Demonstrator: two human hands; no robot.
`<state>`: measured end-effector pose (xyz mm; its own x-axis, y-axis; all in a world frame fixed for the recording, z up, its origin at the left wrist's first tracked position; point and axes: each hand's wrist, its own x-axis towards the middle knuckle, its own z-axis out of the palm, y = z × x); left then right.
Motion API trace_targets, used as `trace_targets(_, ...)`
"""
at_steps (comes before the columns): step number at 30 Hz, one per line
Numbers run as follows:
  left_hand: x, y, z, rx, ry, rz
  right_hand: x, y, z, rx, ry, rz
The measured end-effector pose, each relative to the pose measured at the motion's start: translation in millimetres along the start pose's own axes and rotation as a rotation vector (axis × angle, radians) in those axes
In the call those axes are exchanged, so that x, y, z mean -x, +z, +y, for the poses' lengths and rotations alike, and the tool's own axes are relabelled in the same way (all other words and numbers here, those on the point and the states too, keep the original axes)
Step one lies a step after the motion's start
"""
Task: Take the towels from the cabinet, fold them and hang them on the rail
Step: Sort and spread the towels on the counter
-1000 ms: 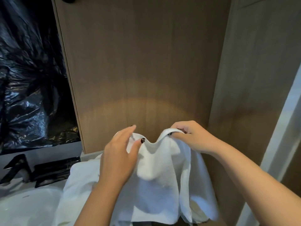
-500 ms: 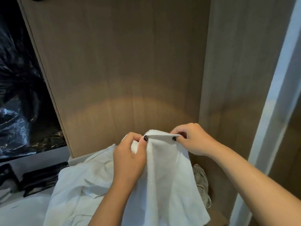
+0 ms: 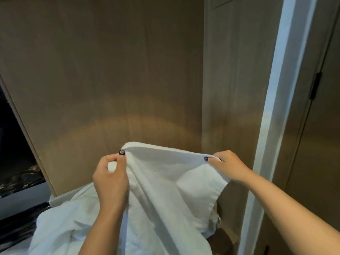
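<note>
1. Head view: a white towel (image 3: 161, 183) is held up in front of a wood-grain cabinet panel (image 3: 110, 70), its top edge stretched between the two hands.
2. The left hand (image 3: 110, 179) pinches the towel's upper left corner, thumb against curled fingers, with a dark-painted thumbnail showing at the edge of the cloth.
3. The right hand (image 3: 228, 166) pinches the upper right corner between thumb and forefinger; its other fingers are curled behind the cloth, and how they lie cannot be told.
4. The two hands are apart, so the top edge runs nearly taut, sloping slightly down toward the right hand.
5. Below the edge the towel hangs in loose folds, and its lower part drapes past the bottom of the frame.
6. More white cloth (image 3: 60, 223) lies bunched at lower left, beside the left forearm; whether it is part of the same towel cannot be told.
7. A white door frame (image 3: 276, 107) stands upright to the right, just beside the right wrist.
8. Black plastic sheeting (image 3: 12, 162) shows at the far left, beyond the cabinet's edge.
</note>
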<state>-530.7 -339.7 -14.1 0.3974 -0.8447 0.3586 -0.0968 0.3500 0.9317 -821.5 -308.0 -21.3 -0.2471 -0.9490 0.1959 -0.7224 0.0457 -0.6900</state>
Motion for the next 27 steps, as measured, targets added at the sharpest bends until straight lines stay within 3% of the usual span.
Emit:
trace_targets(6,17.1,20.0,3.6,0.112,-0.104,0.019,17.1,-20.5,-37.3,-0.141,0.06,-0.032)
trace_targets(12,29.7,42.4,10.4,0.126,-0.275,-0.248,45.9,-30.9,-66.1,-0.466,0.105,-0.102)
trace_targets(18,44.0,41.0,19.5,0.24,-0.434,-0.391,64.9,-18.6,-73.8,-0.677,0.127,-0.168)
trace_targets(21,46.6,27.4,19.4,0.291,-0.477,-0.419,72.6,-15.4,-77.4,-0.664,0.068,-0.249)
trace_targets(24,46.5,12.0,14.6,0.287,-0.455,-0.458,80.5,-12.6,-81.6,-0.624,-0.02,-0.431)
trace_targets(27,46.0,-4.4,14.4,0.254,-0.406,-0.46,86.4,-3.0,-90.2,-0.429,-0.133,-0.511)
